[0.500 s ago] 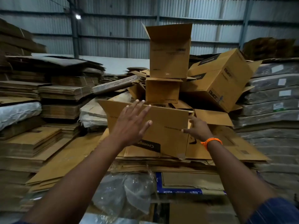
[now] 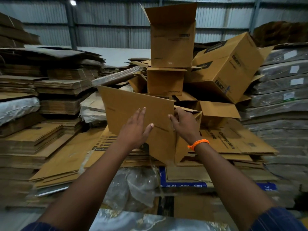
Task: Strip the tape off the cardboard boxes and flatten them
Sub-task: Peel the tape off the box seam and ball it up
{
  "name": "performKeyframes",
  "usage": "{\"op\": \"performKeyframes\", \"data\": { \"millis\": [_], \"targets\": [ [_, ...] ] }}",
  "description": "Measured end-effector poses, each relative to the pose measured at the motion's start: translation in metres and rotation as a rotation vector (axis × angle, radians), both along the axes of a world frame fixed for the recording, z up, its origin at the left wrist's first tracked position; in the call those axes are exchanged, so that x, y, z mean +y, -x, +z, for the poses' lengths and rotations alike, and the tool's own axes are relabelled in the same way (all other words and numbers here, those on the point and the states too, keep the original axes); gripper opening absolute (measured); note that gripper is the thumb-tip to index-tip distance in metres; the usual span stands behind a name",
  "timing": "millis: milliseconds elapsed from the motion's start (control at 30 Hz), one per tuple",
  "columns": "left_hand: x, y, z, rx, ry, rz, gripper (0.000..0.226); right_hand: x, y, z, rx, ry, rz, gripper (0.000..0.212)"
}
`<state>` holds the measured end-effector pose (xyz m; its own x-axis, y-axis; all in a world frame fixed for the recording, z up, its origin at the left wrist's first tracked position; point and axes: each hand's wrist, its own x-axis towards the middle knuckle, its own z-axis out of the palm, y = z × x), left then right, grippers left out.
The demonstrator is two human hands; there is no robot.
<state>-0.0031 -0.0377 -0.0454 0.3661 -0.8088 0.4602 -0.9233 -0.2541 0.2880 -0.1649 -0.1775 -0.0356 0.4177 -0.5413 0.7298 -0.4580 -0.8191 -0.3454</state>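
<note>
My left hand (image 2: 135,129) lies flat on the broad face of the box (image 2: 138,114), fingers spread and straight, gripping nothing, only pressing. The box is plain brown cardboard, tilted, its big panel leaning back from my fingertips, one crease line running across under my thumb. My right hand (image 2: 184,124) is at the panel's right edge, fingers curled and pinched on that edge where a side wall (image 2: 181,147) folds away below my wrist. I cannot make out any tape on it. Beneath my palms lies a heap of flattened sheets (image 2: 233,142); right of my right fingers one reads "Crompton" in dark letters. Beyond my fingertips stands an upright box (image 2: 172,42) with its flaps open, stacked on a smaller box (image 2: 165,80) that carries the same name upside down along its lower edge. Right of those a larger box (image 2: 228,67) leans over, with black printed labels too blurred to read. Left of my left hand bundles of cardboard (image 2: 61,85) crowd close. Open room is only towards me, above clear plastic wrap (image 2: 138,187).
</note>
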Motion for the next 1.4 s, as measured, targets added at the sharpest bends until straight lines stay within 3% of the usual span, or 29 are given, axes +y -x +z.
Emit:
{"op": "performKeyframes", "data": {
  "millis": [133,233,333,400,500,667,767,867,967,1033,1100,1167,1267,1400],
  "targets": [
    [0.005,-0.004,-0.019,0.057,-0.02,-0.009,0.077,0.037,-0.01,-0.017,-0.204,-0.088,0.184,0.016],
    [0.01,-0.01,-0.043,0.079,-0.058,-0.05,0.07,0.051,-0.014,-0.037,-0.124,-0.291,0.267,0.035],
    [0.014,-0.016,-0.06,0.057,-0.117,-0.08,0.068,0.058,-0.017,-0.055,-0.029,-0.495,0.242,0.035],
    [0.021,-0.018,-0.064,0.041,-0.14,-0.093,0.072,0.067,-0.02,-0.062,-0.151,-0.554,0.248,0.029],
    [0.037,-0.027,-0.081,0.09,-0.092,-0.098,0.068,0.093,-0.019,-0.053,-0.284,-0.468,0.227,0.025],
    [0.083,-0.052,-0.143,0.314,-0.094,-0.056,0.079,0.126,-0.005,-0.037,-0.569,-0.499,0.178,0.047],
    [0.109,-0.045,-0.161,0.509,-0.037,0.014,0.087,0.15,0.009,-0.032,-0.687,-0.621,0.193,0.035],
    [0.134,-0.031,-0.169,0.747,0.161,0.114,0.092,0.172,0.022,-0.036,-0.824,-0.746,0.236,0.03],
    [0.162,-0.028,-0.175,1.225,0.482,0.194,0.117,0.197,0.037,-0.046,-0.966,-0.914,0.268,0.03],
    [0.19,-0.019,-0.18,1.59,0.717,0.109,0.102,0.212,0.05,-0.066,-1.004,-1.053,0.284,0.032],
    [0.221,-0.004,-0.189,1.746,0.823,-0.033,0.065,0.228,0.063,-0.097,-1.006,-1.221,0.272,0.032],
    [0.247,0.007,-0.202,1.76,0.86,-0.082,0.053,0.244,0.077,-0.136,-1.006,-1.387,0.218,0.031],
    [0.271,0.022,-0.219,1.654,0.837,-0.082,0.057,0.271,0.106,-0.2,-1.031,-1.611,0.116,0.027],
    [0.272,0.065,-0.217,1.305,0.489,0.025,0.08,0.307,0.144,-0.28,-1.089,-1.818,-0.031,0.025]
  ]
}}
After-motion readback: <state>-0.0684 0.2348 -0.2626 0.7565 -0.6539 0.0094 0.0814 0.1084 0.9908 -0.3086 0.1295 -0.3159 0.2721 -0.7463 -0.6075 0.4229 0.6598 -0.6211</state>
